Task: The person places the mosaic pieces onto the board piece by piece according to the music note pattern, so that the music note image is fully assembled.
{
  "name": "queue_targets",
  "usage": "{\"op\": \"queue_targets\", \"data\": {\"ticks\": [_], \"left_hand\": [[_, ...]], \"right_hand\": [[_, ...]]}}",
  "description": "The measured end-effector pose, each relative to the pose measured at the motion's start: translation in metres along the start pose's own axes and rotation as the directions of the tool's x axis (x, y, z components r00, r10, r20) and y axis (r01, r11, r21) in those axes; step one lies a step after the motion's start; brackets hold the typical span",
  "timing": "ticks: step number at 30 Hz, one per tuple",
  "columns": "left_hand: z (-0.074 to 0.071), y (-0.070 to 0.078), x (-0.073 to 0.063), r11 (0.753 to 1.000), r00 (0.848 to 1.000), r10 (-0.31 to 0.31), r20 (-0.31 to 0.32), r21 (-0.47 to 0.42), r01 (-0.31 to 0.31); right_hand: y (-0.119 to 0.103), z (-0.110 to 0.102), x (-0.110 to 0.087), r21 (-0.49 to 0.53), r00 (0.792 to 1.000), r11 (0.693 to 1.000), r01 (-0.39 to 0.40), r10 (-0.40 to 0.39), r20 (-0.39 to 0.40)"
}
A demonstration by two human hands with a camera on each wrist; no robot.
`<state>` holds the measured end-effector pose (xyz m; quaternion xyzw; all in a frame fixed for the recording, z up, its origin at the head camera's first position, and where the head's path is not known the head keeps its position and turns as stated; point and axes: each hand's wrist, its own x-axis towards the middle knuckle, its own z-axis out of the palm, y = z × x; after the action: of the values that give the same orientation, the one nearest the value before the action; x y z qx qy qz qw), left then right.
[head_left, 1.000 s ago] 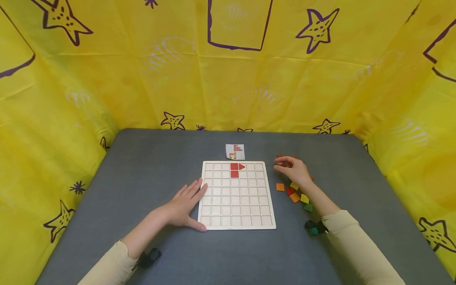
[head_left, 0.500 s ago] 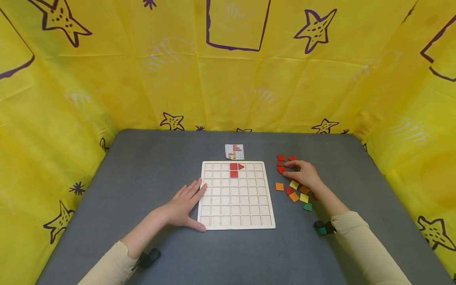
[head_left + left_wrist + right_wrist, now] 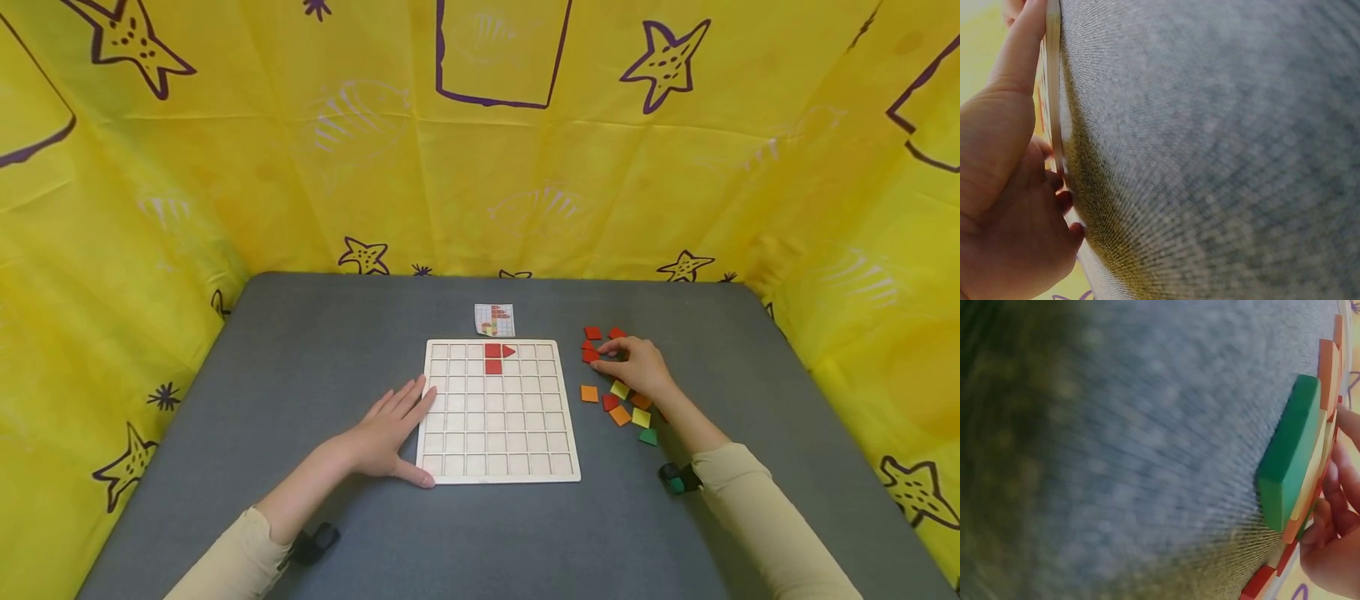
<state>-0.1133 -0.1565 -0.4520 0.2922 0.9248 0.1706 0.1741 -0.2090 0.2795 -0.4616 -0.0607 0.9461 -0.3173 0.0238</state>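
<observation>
My left hand point(image 3: 386, 429) lies with straight fingers along the left edge of a pale wooden grid board point(image 3: 517, 425), thumb at its near left corner. The left wrist view shows that hand point(image 3: 1004, 169) against the board's side point(image 3: 1052, 81). Two red square tiles point(image 3: 492, 367) and a red triangle tile point(image 3: 508, 352) sit in the grid's far rows. To the right of the board, my right hand point(image 3: 637, 367) pinches a red tile point(image 3: 590, 356) between thumb and forefinger, at the pile's far side. In the right wrist view the fingers point(image 3: 1350, 481) are partly cut off.
Around my right hand lie an orange tile point(image 3: 589, 393), a yellow tile point(image 3: 619, 389), a green tile point(image 3: 648, 436) and several others, including red ones point(image 3: 592, 332). A small printed pattern card point(image 3: 495, 320) lies beyond the board. Yellow cloth point(image 3: 480, 192) hangs behind the grey table point(image 3: 337, 325).
My right hand has moved back toward me and right from the far red tiles, then come down at one red tile, which has turned slightly. The left hand stays put.
</observation>
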Motion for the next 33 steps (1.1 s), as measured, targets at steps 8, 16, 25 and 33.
{"op": "queue_targets", "data": {"ticks": [8,16,25,33], "left_hand": [[0.001,-0.001,0.000,1.000,1.000,-0.006,0.001,0.009,0.005],[0.002,-0.002,0.001,1.000,1.000,-0.001,-0.006,0.010,0.001],[0.001,-0.001,0.000,1.000,1.000,0.004,-0.006,0.012,-0.004],[0.000,-0.001,0.000,1.000,1.000,0.003,-0.004,0.017,-0.003]], "right_hand": [[-0.013,0.006,-0.004,0.138,1.000,0.990,-0.014,0.017,-0.016],[-0.042,0.021,-0.006,0.332,0.999,0.942,-0.043,0.036,0.027],[-0.070,0.049,0.003,0.253,0.999,0.967,0.027,-0.038,0.038],[-0.088,0.066,0.011,0.126,0.988,0.983,0.135,-0.143,0.054]]}}
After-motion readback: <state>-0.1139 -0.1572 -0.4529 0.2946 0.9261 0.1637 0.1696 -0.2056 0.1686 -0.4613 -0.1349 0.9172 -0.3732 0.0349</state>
